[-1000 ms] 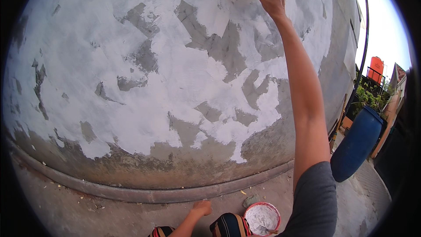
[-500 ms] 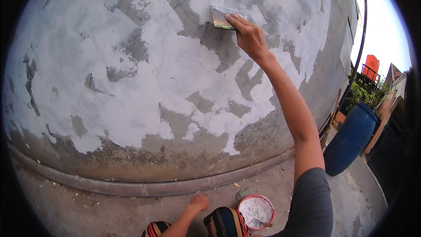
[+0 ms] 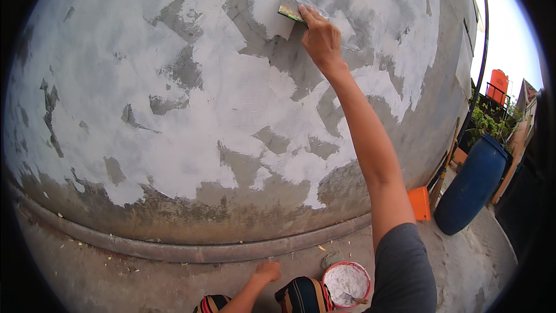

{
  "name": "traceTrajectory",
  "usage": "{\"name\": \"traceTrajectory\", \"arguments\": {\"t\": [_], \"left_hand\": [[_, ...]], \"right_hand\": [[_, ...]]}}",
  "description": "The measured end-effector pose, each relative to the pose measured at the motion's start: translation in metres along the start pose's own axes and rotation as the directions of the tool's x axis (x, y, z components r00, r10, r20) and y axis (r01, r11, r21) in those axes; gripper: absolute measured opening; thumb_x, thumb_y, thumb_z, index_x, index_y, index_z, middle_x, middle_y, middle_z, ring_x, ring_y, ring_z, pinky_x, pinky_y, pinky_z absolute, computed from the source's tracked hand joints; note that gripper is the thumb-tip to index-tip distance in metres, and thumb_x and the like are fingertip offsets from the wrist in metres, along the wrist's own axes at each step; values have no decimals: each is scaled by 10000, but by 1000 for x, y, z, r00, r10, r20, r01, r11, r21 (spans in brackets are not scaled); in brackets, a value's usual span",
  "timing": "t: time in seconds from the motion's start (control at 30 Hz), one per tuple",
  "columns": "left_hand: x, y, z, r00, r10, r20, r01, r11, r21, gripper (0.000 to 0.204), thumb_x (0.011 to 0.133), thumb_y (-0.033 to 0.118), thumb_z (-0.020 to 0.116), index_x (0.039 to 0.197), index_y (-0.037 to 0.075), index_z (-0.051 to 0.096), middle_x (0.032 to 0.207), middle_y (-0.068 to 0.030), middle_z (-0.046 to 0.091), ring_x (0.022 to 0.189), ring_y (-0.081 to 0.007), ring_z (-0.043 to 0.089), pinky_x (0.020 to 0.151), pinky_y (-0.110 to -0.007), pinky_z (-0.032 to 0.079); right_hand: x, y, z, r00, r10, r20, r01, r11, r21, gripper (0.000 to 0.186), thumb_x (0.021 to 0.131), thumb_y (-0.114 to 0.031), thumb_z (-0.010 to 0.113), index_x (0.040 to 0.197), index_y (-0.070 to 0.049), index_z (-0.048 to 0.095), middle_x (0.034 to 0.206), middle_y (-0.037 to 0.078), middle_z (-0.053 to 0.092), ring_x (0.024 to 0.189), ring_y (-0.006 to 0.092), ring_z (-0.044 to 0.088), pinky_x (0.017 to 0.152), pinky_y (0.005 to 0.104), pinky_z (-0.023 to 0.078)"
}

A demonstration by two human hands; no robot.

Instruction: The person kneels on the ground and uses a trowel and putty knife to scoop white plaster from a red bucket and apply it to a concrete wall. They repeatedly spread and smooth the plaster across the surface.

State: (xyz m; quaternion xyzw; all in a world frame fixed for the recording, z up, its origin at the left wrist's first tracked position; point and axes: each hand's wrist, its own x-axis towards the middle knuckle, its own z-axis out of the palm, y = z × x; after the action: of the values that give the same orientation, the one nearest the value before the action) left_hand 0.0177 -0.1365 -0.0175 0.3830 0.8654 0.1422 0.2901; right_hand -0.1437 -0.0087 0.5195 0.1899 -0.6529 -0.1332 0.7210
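Observation:
My right hand (image 3: 322, 37) is stretched up to the wall (image 3: 231, 81), gripping a wide, flat putty knife (image 3: 295, 7). The fingers press on the metal blade, which lies against the wall among white filler and bare grey patches. Below and to the left of the blade is a bare grey patch (image 3: 245, 20), partly covered with filler. Low down near my knees, my left hand (image 3: 269, 270) is curled into a loose fist, and nothing shows in it. A red-rimmed bucket (image 3: 346, 283) of white filler stands on the ground right of my knee, with a handled tool (image 3: 354, 299) resting in it.
A rounded ledge (image 3: 202, 253) runs along the wall's foot. To the right stand a tilted blue barrel (image 3: 470, 185) and an orange container (image 3: 419, 203), partly behind my arm. A dark pole (image 3: 479, 69) rises at the wall's corner. Farther back are plants and an orange tank (image 3: 497, 86).
My right hand has slid the putty knife a little up the wall, and a fresh filler strip shows below it. The view has shifted slightly, bringing the orange container out beside my arm.

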Motion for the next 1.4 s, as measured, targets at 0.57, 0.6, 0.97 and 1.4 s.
{"name": "traceTrajectory", "arguments": {"t": [0.57,0.6,0.97,1.4], "left_hand": [[3,-14,-6,1000,-22,12,23,998,-63,471,851,244,549,1280,52,531,1243,-218,587,1189,-349,548,989,-445,437],[3,-10,-7,1000,-29,-6,29,997,-74,437,849,201,532,1258,48,552,1249,-216,585,1198,-341,546,989,-436,438],[8,-12,5,1000,-6,16,6,1000,1,478,843,207,533,1293,45,518,1216,-217,604,1152,-354,574,973,-443,449],[7,-16,-3,1000,-24,13,24,999,-37,463,867,254,542,1274,35,533,1225,-214,600,1175,-347,559,984,-442,438]], "right_hand": [[97,67,-9,993,83,-80,-88,994,-58,225,829,-102,514,983,-90,677,817,210,657,783,403,638,693,486,497],[92,63,-10,996,54,-66,-57,998,-32,231,824,-90,515,986,-90,679,816,207,659,780,401,639,694,486,498],[-27,-22,-43,940,-161,301,95,970,224,353,813,24,598,1120,-137,664,990,89,699,814,300,668,670,363,538],[-20,4,-49,940,318,-123,-302,944,136,248,870,-8,550,1074,-44,686,856,169,682,698,306,651,649,346,500]]}}
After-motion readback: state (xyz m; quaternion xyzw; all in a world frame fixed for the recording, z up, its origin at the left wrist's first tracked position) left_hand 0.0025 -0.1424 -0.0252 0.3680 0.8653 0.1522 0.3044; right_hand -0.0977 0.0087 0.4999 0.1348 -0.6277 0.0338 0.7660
